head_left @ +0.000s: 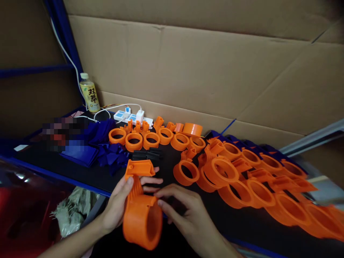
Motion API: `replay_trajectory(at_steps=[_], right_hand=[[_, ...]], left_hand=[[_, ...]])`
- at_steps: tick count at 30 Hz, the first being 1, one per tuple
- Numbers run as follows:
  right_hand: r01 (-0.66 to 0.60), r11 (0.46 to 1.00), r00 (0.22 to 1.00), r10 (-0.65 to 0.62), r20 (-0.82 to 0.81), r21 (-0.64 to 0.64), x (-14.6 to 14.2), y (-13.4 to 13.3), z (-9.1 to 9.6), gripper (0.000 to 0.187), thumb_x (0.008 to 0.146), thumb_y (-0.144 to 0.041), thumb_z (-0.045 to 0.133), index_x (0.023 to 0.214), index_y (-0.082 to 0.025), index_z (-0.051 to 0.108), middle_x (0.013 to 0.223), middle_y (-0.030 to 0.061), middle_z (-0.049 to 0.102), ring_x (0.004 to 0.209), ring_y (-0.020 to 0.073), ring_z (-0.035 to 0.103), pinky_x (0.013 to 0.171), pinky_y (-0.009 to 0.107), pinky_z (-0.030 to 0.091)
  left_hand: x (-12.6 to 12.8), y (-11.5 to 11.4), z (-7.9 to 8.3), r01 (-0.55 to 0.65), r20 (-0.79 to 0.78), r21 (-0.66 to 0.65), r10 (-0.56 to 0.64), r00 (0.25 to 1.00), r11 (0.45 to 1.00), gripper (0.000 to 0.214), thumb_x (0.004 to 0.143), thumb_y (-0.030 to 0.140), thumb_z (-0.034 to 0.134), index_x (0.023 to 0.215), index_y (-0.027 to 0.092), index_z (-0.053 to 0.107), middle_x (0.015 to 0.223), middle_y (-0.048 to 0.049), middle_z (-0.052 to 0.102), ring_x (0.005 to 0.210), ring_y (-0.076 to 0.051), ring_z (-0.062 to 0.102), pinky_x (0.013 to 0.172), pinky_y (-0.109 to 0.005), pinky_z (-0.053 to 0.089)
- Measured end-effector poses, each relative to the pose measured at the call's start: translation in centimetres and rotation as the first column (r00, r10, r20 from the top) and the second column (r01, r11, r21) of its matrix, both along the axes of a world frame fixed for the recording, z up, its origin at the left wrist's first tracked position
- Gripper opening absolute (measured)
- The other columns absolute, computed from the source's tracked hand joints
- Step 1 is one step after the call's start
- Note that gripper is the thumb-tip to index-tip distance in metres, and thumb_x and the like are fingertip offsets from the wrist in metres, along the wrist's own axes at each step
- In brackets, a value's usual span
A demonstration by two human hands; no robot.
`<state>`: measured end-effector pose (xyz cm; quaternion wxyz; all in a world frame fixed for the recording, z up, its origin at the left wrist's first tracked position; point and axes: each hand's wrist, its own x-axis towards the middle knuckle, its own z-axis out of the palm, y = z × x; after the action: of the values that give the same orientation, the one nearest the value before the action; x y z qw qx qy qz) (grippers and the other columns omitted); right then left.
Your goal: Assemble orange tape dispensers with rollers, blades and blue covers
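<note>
The left hand grasps 1 orange part by its neck, nearer the person than the power strip. The right hand has fingertips at its rim; whether they grip, I cannot tell. Left of the strip stands 1 bottle; right of it, more orange parts.

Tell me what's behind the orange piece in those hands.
Fingers of the left hand show behind the orange piece; farther back, black parts lie on the dark tabletop. The piece hides part of that hand and anything directly behind.
</note>
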<state>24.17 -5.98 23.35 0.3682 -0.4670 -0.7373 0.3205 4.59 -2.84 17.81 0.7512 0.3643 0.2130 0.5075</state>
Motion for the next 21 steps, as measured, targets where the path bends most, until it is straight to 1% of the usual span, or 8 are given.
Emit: replay_trajectory(at_steps=[2,5,7,9,11,15,17,21], right_hand=[[-0.038,0.999,0.999,0.038,0.007,-0.009,-0.5,1.0,-1.2,0.015,0.098,-0.037,0.059,0.103,-0.037,0.074,0.091,-0.0014,0.077,0.072,0.0189,0.072,0.068,0.036,0.061],[0.051,0.988,0.993,-0.066,0.101,0.143,-0.4,2.8,-2.3,0.016,0.100,-0.035,0.056,0.102,-0.035,0.072,0.093,0.0010,0.076,0.081,0.0215,0.073,0.070,0.038,0.061],[0.045,0.969,0.969,-0.102,0.226,0.244,-0.3,3.5,-3.0,0.018,0.100,-0.033,0.055,0.108,-0.034,0.071,0.099,0.0032,0.074,0.086,0.0231,0.073,0.072,0.041,0.061],[-0.018,0.954,0.926,-0.097,0.364,0.299,-0.6,3.9,-3.8,0.022,0.101,-0.031,0.053,0.116,-0.034,0.068,0.102,0.0051,0.073,0.088,0.0236,0.072,0.070,0.040,0.060],[-0.077,0.942,0.873,-0.095,0.478,0.327,-1.1,4.0,-4.7,0.025,0.102,-0.028,0.051,0.120,-0.032,0.067,0.103,0.0063,0.071,0.087,0.0230,0.070,0.066,0.038,0.059],[-0.110,0.927,0.795,-0.134,0.592,0.358,-2.1,4.3,-5.7,0.022,0.101,-0.019,0.049,0.112,-0.027,0.067,0.100,0.0070,0.070,0.085,0.0227,0.067,0.062,0.037,0.057],[-0.106,0.927,0.788,-0.142,0.599,0.360,-2.3,4.5,-5.9,0.020,0.100,-0.018,0.049,0.103,-0.027,0.066,0.097,0.0062,0.069,0.085,0.0227,0.067,0.061,0.036,0.056],[-0.060,0.948,0.828,-0.128,0.546,0.312,-2.1,4.8,-5.7,0.015,0.101,-0.022,0.049,0.096,-0.027,0.062,0.094,0.0049,0.068,0.082,0.0220,0.067,0.060,0.035,0.054]], left_hand=[[-0.3,0.2,0.3,-0.088,-0.012,-0.070,0.087,0.996,0.994,0.047,0.098,0.050,0.056,0.127,0.015,0.066,0.119,-0.0187,0.075,0.105,-0.033,0.073,0.091,-0.044,0.057],[-0.8,0.9,0.6,-0.202,-0.048,-0.107,0.197,0.979,0.974,0.050,0.095,0.051,0.060,0.126,0.012,0.064,0.091,-0.0153,0.079,0.082,-0.029,0.075,0.067,-0.034,0.057],[-1.1,1.3,0.5,-0.267,-0.077,-0.104,0.260,0.962,0.958,0.054,0.094,0.053,0.061,0.127,0.011,0.062,0.082,-0.0126,0.077,0.072,-0.026,0.074,0.059,-0.030,0.055],[-1.3,1.6,0.4,-0.317,-0.102,-0.097,0.308,0.946,0.943,0.055,0.093,0.053,0.062,0.128,0.011,0.060,0.077,-0.0103,0.076,0.064,-0.023,0.072,0.055,-0.029,0.053],[-1.4,1.7,0.3,-0.347,-0.120,-0.091,0.336,0.934,0.933,0.054,0.092,0.053,0.063,0.128,0.012,0.060,0.075,-0.0090,0.076,0.063,-0.023,0.072,0.055,-0.028,0.053],[-1.2,1.7,0.5,-0.375,-0.133,-0.065,0.365,0.922,0.925,0.053,0.092,0.053,0.065,0.126,0.013,0.060,0.077,-0.0091,0.077,0.071,-0.025,0.074,0.057,-0.029,0.055],[-1.1,1.7,0.8,-0.368,-0.135,-0.054,0.358,0.924,0.928,0.053,0.092,0.052,0.065,0.127,0.013,0.060,0.078,-0.0093,0.077,0.074,-0.026,0.075,0.060,-0.030,0.056],[-0.9,1.7,1.1,-0.340,-0.135,-0.051,0.331,0.934,0.939,0.054,0.093,0.051,0.064,0.132,0.014,0.058,0.082,-0.0094,0.078,0.079,-0.025,0.075,0.060,-0.027,0.054]])
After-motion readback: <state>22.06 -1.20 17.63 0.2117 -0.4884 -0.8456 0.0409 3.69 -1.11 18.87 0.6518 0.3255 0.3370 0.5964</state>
